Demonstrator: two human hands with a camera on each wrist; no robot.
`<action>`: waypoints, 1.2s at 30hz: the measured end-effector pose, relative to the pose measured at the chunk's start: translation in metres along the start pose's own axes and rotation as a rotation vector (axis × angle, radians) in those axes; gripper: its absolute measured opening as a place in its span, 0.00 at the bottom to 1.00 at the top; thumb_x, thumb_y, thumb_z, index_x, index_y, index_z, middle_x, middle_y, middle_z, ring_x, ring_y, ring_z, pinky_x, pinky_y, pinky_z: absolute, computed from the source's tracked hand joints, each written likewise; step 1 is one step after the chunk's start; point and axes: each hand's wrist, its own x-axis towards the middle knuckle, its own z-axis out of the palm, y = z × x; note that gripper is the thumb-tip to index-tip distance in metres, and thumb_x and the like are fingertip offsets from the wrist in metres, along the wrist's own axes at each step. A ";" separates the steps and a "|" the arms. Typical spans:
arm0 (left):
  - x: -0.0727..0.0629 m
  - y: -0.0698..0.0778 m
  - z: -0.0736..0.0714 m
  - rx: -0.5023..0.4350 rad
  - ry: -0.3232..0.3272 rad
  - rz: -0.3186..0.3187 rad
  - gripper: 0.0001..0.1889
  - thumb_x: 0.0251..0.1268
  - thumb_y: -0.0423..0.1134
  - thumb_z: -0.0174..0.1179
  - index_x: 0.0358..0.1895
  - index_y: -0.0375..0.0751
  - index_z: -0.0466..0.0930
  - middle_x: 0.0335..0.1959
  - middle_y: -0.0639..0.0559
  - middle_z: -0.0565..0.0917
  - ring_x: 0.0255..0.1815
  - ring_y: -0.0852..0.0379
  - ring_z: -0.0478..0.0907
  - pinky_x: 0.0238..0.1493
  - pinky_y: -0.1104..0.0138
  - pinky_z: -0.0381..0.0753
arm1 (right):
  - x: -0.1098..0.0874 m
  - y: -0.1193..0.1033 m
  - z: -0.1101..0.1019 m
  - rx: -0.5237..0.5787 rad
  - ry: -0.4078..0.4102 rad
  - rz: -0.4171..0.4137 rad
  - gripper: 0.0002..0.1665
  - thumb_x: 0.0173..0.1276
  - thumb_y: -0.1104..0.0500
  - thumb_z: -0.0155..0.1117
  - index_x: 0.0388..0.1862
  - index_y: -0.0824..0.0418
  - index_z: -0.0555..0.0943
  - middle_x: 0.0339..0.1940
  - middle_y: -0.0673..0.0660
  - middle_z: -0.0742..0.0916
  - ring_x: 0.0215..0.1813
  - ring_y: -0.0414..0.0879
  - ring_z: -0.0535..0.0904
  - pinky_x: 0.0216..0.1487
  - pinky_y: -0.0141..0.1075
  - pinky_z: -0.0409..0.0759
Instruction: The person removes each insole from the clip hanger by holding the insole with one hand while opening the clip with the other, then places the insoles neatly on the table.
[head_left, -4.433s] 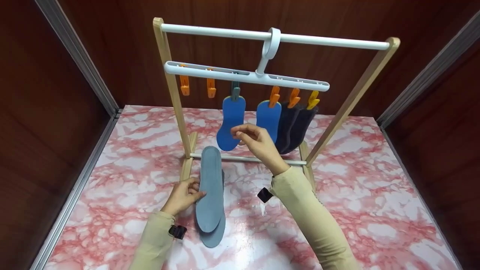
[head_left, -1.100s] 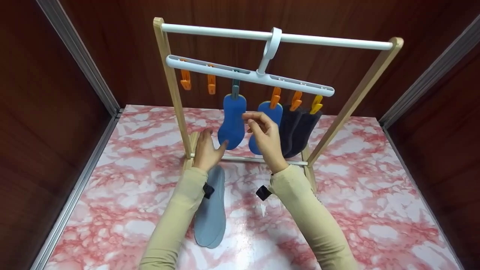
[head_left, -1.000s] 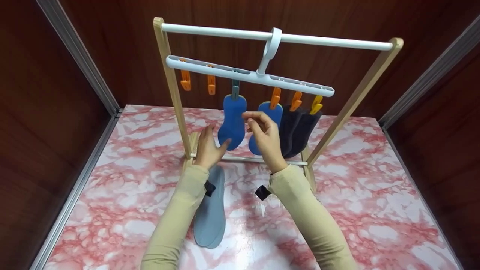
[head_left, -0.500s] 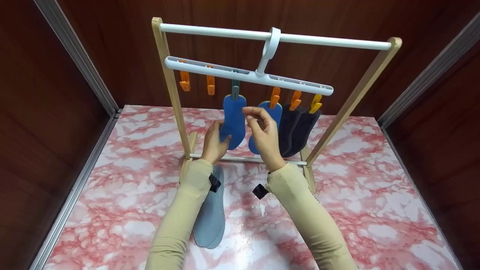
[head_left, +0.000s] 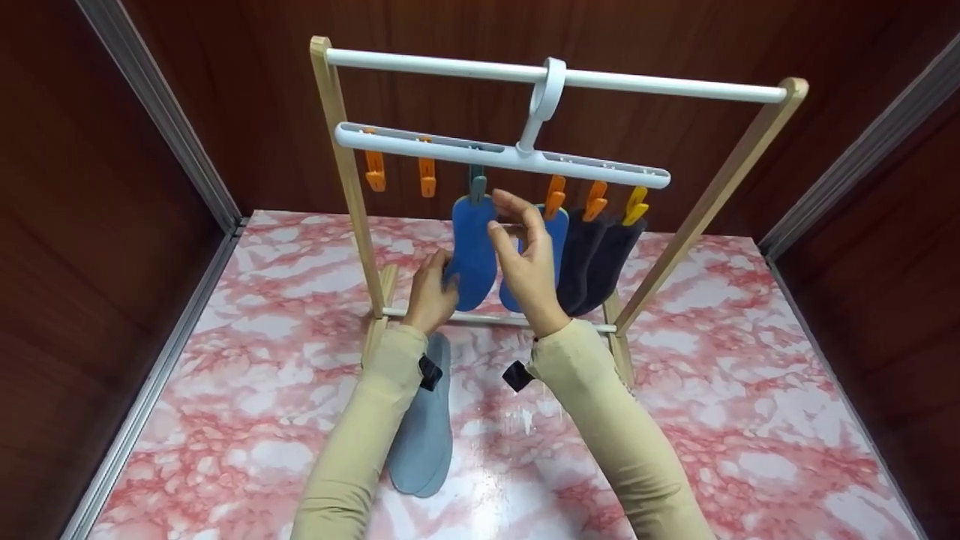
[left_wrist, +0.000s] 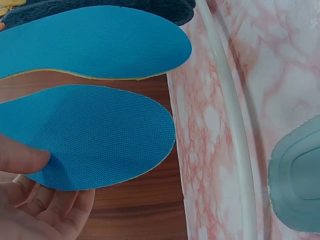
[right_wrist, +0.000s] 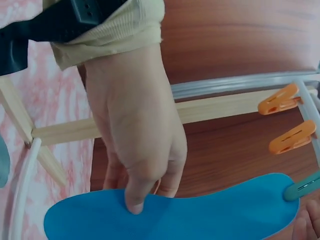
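Note:
A blue insole (head_left: 474, 259) hangs from a grey-green clothespin (head_left: 478, 190) on the white clip hanger (head_left: 435, 148). My left hand (head_left: 431, 296) pinches its left edge low down; in the left wrist view the thumb (left_wrist: 25, 156) lies over the blue face with the fingers behind. My right hand (head_left: 531, 266) is raised at the insole's upper right edge, index fingertip close to the clothespin, thumb and index finger apart. In the right wrist view a few right fingertips (right_wrist: 302, 225) show beside the clothespin. A second blue insole (head_left: 559, 247) hangs behind my right hand, partly hidden.
Two dark fuzzy insoles (head_left: 592, 262) hang at the right under orange and yellow clothespins. Two orange clothespins (head_left: 376, 172) at the left hold nothing. Grey insoles (head_left: 421, 442) lie stacked on the marbled surface, partly under my left forearm. A wooden rack (head_left: 705, 202) carries the hanger.
My left hand laid a grey insole down onto the other, then rose to the blue insole and took its edge. My right hand moved up toward the clothespin. The hanger tilts less than a second ago.

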 end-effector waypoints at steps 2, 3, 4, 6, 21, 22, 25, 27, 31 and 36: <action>-0.001 0.000 0.001 0.015 -0.002 0.017 0.10 0.64 0.24 0.50 0.47 0.30 0.73 0.47 0.35 0.77 0.55 0.40 0.75 0.59 0.51 0.72 | 0.002 -0.001 0.001 -0.029 -0.004 0.003 0.23 0.70 0.65 0.54 0.62 0.70 0.70 0.61 0.64 0.76 0.63 0.52 0.71 0.62 0.42 0.70; -0.001 -0.001 0.002 0.020 -0.001 0.027 0.10 0.64 0.24 0.50 0.47 0.29 0.73 0.47 0.35 0.77 0.55 0.39 0.75 0.59 0.51 0.72 | 0.004 -0.001 0.001 -0.035 -0.007 0.012 0.23 0.70 0.65 0.55 0.63 0.70 0.70 0.61 0.64 0.76 0.63 0.52 0.71 0.63 0.44 0.69; -0.002 -0.001 0.002 0.023 0.000 0.032 0.10 0.64 0.23 0.50 0.48 0.29 0.73 0.47 0.35 0.76 0.55 0.39 0.75 0.60 0.51 0.72 | 0.006 -0.001 0.001 -0.041 -0.009 0.019 0.24 0.70 0.64 0.55 0.63 0.70 0.70 0.62 0.64 0.76 0.63 0.52 0.71 0.64 0.45 0.69; -0.003 -0.002 0.003 0.030 0.004 0.044 0.10 0.63 0.23 0.50 0.47 0.28 0.72 0.47 0.35 0.76 0.55 0.39 0.75 0.60 0.50 0.71 | 0.009 -0.001 0.002 -0.044 -0.013 0.033 0.25 0.70 0.63 0.57 0.64 0.69 0.70 0.62 0.63 0.76 0.63 0.53 0.72 0.65 0.47 0.69; -0.009 -0.003 0.005 0.062 -0.017 0.057 0.09 0.63 0.22 0.48 0.46 0.27 0.70 0.45 0.33 0.75 0.53 0.37 0.74 0.59 0.48 0.70 | 0.027 -0.002 -0.003 0.100 -0.034 0.153 0.24 0.70 0.64 0.57 0.63 0.71 0.70 0.62 0.65 0.77 0.62 0.52 0.75 0.64 0.38 0.72; -0.010 -0.003 0.005 0.062 -0.018 0.054 0.10 0.63 0.23 0.48 0.46 0.27 0.70 0.46 0.33 0.75 0.54 0.37 0.74 0.60 0.48 0.70 | 0.028 -0.002 -0.003 0.109 -0.034 0.156 0.23 0.70 0.64 0.57 0.62 0.71 0.70 0.61 0.65 0.78 0.62 0.52 0.75 0.64 0.38 0.72; -0.010 -0.003 0.005 0.062 -0.023 0.041 0.10 0.64 0.23 0.48 0.47 0.28 0.70 0.47 0.33 0.75 0.54 0.37 0.74 0.60 0.49 0.69 | 0.029 -0.003 -0.003 0.126 -0.039 0.154 0.22 0.71 0.64 0.56 0.61 0.71 0.71 0.60 0.65 0.78 0.62 0.52 0.76 0.64 0.38 0.72; -0.010 -0.003 0.005 0.060 -0.024 0.035 0.10 0.64 0.23 0.48 0.47 0.28 0.70 0.47 0.33 0.74 0.54 0.37 0.74 0.60 0.49 0.70 | 0.029 -0.003 -0.002 0.128 -0.045 0.149 0.21 0.71 0.64 0.56 0.60 0.71 0.72 0.60 0.65 0.78 0.62 0.52 0.76 0.64 0.38 0.72; -0.009 -0.002 0.005 0.059 -0.027 0.029 0.11 0.64 0.24 0.48 0.48 0.27 0.70 0.47 0.33 0.74 0.54 0.38 0.73 0.60 0.49 0.69 | 0.031 -0.003 -0.003 0.121 -0.049 0.140 0.21 0.70 0.63 0.57 0.59 0.71 0.72 0.58 0.64 0.79 0.61 0.50 0.77 0.64 0.38 0.73; -0.011 -0.001 0.005 0.057 -0.029 0.033 0.11 0.64 0.23 0.48 0.48 0.27 0.70 0.47 0.33 0.74 0.55 0.38 0.73 0.61 0.49 0.69 | 0.032 -0.003 -0.003 0.109 -0.045 0.141 0.20 0.70 0.62 0.58 0.58 0.70 0.74 0.56 0.63 0.81 0.58 0.48 0.78 0.62 0.38 0.74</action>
